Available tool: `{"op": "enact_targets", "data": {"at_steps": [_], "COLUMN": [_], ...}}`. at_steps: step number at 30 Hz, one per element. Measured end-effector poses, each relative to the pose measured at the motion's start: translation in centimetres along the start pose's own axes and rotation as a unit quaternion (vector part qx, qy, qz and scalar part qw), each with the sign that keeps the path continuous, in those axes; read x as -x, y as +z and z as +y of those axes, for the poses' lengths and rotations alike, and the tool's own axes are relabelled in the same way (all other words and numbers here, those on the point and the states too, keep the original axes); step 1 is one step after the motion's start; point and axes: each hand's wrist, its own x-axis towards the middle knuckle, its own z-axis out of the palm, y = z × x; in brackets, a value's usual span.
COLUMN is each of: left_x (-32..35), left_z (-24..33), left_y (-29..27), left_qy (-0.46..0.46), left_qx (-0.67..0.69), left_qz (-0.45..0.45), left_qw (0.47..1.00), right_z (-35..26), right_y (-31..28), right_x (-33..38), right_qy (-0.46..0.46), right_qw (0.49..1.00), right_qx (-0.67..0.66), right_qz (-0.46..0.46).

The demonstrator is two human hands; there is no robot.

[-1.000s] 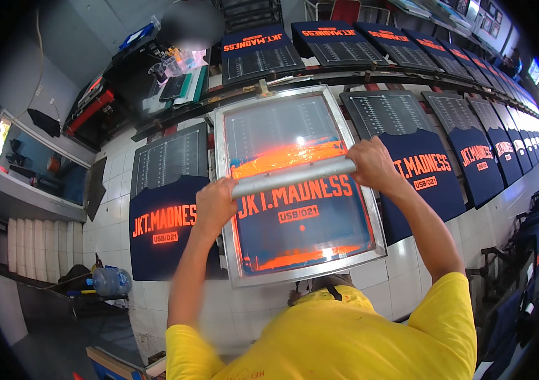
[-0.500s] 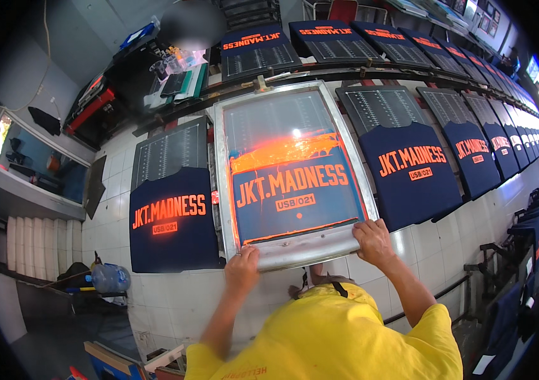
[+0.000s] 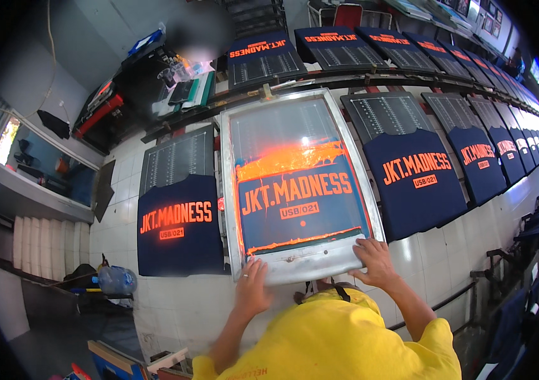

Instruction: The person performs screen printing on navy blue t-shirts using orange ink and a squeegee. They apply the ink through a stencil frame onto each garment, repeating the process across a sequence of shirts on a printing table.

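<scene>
A silver metal-framed printing screen [image 3: 304,267] lies over a dark navy shirt on a board. Bright orange ink [image 3: 291,158] is pooled across its mesh, with orange lettering showing below and a thin orange line along the near bar. At the frame's near left corner, my left hand [image 3: 253,286] rests its outstretched fingers against the metal. My right hand [image 3: 375,261] lies over the near right corner, fingers on top and thumb spread apart below. To the left is a navy shirt [image 3: 177,256] with orange print; another printed shirt [image 3: 415,209] lies to the right.
Boards with printed shirts [image 3: 475,174] run off to the right, and a second row [image 3: 339,38] stands behind a rail [image 3: 320,82]. A cluttered dark table [image 3: 133,95] is at the far left. A large water bottle [image 3: 116,280] lies on the left side.
My left fingers have straightened along the frame's corner, and my right thumb has spread away from the fingers. The screen stays over the same shirt; the whole view has shifted slightly.
</scene>
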Motion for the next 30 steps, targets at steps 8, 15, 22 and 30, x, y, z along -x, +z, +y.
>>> {"op": "enact_targets", "data": {"at_steps": [8,15,22,30], "left_x": [-0.6,-1.6,-2.4,-2.9], "left_z": [-7.8,-10.5,-11.8,-14.8], "left_y": [2.8,4.3,4.4,3.4], "left_qy": [-0.276,-0.348,-0.44,-0.492], "left_qx": [0.15,0.146,0.223,0.277], "left_qz": [0.142,0.147,0.137,0.065], "left_qw": [0.939,0.914,0.859,0.823], "right_z": [8.5,10.4,10.2,8.9], "right_y": [4.4,7.1,7.7,6.1], "right_x": [-1.0,-3.0,-3.5,-4.5], "right_qy": [0.277,0.387,0.4,0.442], "right_qw": [0.937,0.854,0.842,0.802], "right_qx": [-0.14,-0.276,-0.28,-0.338], "right_qz": [0.157,0.212,0.228,0.216]}}
